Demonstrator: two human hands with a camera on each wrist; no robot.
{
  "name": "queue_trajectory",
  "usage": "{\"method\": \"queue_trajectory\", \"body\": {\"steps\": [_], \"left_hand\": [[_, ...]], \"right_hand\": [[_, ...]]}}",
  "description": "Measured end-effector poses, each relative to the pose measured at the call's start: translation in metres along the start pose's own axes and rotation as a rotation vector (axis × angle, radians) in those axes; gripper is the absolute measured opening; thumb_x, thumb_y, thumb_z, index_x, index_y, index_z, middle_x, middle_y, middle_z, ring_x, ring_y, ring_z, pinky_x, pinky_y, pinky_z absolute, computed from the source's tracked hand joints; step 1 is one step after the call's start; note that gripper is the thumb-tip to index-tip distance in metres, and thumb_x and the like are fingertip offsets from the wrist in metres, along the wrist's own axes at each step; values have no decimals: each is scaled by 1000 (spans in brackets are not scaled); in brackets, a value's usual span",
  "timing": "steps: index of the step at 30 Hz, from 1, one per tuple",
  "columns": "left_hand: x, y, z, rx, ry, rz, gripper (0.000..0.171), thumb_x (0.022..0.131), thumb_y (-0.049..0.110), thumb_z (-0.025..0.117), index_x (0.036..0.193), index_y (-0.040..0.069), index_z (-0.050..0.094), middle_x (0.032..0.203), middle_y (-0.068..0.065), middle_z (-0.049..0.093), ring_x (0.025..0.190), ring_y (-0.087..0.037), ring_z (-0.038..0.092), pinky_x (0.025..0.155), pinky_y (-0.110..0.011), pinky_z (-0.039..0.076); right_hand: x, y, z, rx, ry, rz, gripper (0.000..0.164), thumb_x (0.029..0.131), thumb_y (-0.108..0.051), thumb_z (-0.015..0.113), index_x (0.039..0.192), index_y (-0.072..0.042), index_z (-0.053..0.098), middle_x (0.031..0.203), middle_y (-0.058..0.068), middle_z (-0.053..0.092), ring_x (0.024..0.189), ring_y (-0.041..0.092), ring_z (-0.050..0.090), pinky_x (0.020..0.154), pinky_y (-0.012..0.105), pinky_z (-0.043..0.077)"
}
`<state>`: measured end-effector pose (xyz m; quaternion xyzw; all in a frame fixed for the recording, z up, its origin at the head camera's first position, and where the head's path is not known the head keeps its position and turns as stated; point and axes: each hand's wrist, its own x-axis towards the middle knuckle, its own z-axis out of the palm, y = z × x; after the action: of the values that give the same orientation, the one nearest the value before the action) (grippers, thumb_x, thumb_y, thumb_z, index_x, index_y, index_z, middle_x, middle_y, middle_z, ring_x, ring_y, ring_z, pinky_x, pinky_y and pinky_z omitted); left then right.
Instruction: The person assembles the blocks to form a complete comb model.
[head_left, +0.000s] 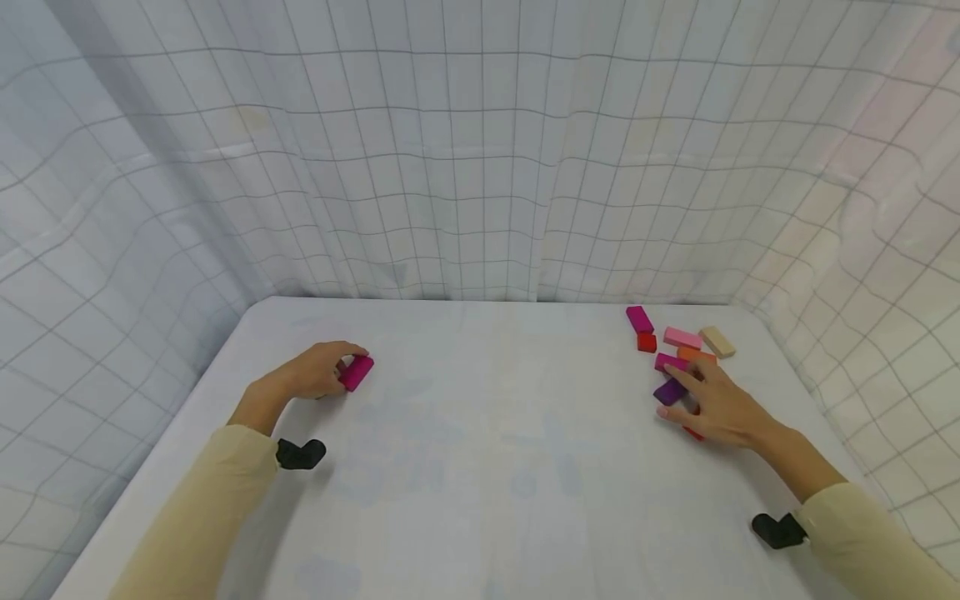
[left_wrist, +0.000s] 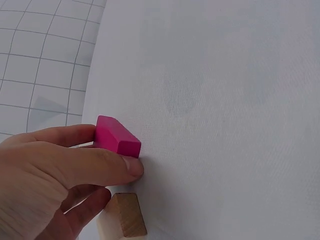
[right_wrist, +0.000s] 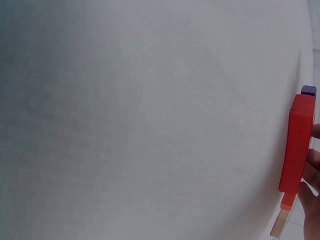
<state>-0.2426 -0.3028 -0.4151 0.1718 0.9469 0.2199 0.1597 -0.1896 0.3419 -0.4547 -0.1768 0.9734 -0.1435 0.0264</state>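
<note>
Left grip (head_left: 317,369) pinching a smooth magenta block (left_wrist: 112,135) near a wood-grained block (left_wrist: 131,214), with right grip (head_left: 717,406) spread around a purple cuboid (head_left: 669,392)

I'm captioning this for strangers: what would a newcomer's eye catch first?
Probably the cluster of bright blocks right on the white table, with the right hand over its near part. Then the magenta block that the left hand pinches, over on the table's left.

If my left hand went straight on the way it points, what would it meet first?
Your left hand pinches a magenta block; past that, the way looks free over the white tabletop, perhaps to the gridded curtain, though depth is unclear.
</note>
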Motion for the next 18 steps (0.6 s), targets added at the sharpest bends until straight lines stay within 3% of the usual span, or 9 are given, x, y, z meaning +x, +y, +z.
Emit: {"method": "queue_trajectory", "body": {"steps": [8, 18], "left_hand": [[-1, 3, 1, -89, 2, -16, 62, 84, -1, 78, 141, -5, 53, 121, -25, 61, 106, -38, 60, 74, -40, 60], [5, 8, 8, -66, 52, 78, 60, 80, 8, 86, 132, -8, 59, 115, -19, 65, 103, -35, 62, 87, -47, 57]], "right_hand": [[5, -1, 4, -10, 7, 12, 85, 92, -57, 71, 150, 1, 50, 133, 27, 46, 116, 42, 51, 95, 64, 51], [8, -4, 2, 11, 35, -21, 76, 88, -39, 82, 140, 8, 55, 139, 35, 48, 125, 53, 48, 94, 66, 50]]}}
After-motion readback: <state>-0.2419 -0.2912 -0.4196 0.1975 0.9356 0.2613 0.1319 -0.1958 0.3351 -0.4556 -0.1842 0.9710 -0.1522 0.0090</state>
